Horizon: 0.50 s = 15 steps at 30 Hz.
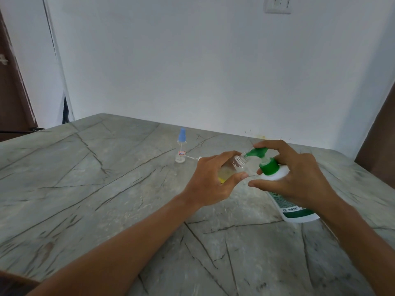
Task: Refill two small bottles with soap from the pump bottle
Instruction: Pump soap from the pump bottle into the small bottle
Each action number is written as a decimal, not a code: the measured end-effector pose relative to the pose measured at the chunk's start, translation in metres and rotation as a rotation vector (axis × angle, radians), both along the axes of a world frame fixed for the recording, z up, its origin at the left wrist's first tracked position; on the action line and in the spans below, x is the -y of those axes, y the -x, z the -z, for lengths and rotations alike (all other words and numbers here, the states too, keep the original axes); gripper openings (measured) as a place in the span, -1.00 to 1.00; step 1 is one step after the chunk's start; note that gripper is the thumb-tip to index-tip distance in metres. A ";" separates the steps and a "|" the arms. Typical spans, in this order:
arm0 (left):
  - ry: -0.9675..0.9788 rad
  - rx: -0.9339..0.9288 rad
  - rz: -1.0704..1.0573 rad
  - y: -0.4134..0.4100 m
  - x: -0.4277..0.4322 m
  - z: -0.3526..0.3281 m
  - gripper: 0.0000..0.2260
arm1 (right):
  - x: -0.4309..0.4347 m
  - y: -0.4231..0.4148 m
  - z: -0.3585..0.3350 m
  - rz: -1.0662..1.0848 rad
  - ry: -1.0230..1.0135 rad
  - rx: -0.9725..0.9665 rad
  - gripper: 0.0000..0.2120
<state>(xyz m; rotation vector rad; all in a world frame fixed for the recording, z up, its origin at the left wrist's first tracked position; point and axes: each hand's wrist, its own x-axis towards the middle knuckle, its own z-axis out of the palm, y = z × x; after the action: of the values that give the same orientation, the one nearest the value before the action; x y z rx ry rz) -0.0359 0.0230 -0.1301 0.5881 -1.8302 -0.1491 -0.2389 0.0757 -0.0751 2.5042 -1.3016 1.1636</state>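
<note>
Left hand [210, 180] gripped open bottle [234, 166], long axis tilted, mouth touching spout [255, 152] | right hand [299, 178] curled round pump bottle [299, 214], finger atop pump | capped bottle [181, 146] upright, well left of pump bottle, nearer left hand

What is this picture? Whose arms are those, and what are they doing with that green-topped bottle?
There is no machine here, just a person. The camera sits on their head and looks down, so you see their own two arms. The left hand holds a small clear bottle with a little yellow soap inside. The right hand grips the pump bottle, a finger on its green pump head, whose spout meets the small bottle's open mouth. Another small bottle with a blue cap stands farther back on the grey table.
</note>
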 end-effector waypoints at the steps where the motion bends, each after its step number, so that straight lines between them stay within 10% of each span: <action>1: 0.004 -0.002 0.001 0.000 0.000 0.000 -0.63 | 0.000 0.000 0.000 -0.006 -0.002 0.009 -0.32; 15: -0.011 -0.003 0.012 0.001 0.001 0.002 -0.64 | 0.000 0.000 0.000 -0.029 -0.006 0.016 -0.30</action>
<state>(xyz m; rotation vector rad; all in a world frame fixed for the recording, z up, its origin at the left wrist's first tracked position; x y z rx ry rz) -0.0369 0.0224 -0.1317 0.5840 -1.8318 -0.1681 -0.2389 0.0762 -0.0747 2.5316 -1.2791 1.1897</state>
